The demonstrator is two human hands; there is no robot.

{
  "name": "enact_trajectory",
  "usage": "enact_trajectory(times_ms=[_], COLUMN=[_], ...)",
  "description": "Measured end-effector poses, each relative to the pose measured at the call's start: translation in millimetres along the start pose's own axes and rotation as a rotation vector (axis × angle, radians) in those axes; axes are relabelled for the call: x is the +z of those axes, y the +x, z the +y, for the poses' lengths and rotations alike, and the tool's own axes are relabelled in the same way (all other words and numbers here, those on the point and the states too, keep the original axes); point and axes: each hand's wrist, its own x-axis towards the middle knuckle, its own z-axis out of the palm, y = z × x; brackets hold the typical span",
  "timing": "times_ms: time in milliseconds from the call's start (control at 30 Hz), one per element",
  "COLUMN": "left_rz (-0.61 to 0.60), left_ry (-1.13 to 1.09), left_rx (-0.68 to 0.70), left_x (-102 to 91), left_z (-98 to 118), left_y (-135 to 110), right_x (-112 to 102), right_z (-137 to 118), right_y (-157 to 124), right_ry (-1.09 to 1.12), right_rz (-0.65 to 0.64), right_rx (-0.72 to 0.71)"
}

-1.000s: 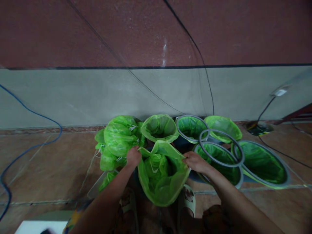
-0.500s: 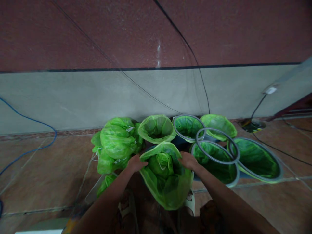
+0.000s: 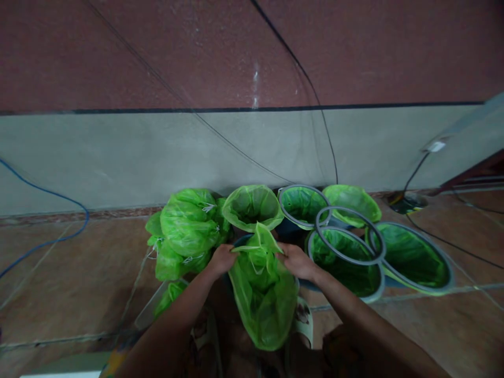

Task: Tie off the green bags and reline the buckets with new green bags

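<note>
Between my hands is a green mesh bag (image 3: 263,304), its mouth partly drawn together, with more green material inside. My left hand (image 3: 223,259) is closed on the left side of its rim. On the opposite side, my right hand (image 3: 296,260) pinches the rim too. The bag sits over a dark bucket that is mostly hidden beneath it. Just behind stands a bucket lined with a green mesh bag (image 3: 254,207). Left of my left hand are several full, tied green bags (image 3: 189,220) with white strings.
To the right stand several lined buckets, one a large bucket with a grey rim (image 3: 452,275). A loose grey ring (image 3: 350,257) rests across two of them. A clear container (image 3: 145,310) lies at lower left. A blue cable (image 3: 59,195) and a black cable (image 3: 452,241) run along the floor.
Both hands have drawn closer together, so the bag's wide round mouth has narrowed and its far edge now stands up in a peak. The surrounding buckets and bags have stayed put.
</note>
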Motion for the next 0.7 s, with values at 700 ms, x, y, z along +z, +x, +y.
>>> enact_trajectory(times_ms=[700], left_rz=[0.435], left_ry=[0.086], left_rx=[-0.190], left_x=[-39.6], left_z=[-0.1], left_y=[-0.8], right_x=[-49.9], right_z=[6.9], right_y=[-34.7], right_ry=[0.054], right_rz=[-0.180], right_rx=[0.008])
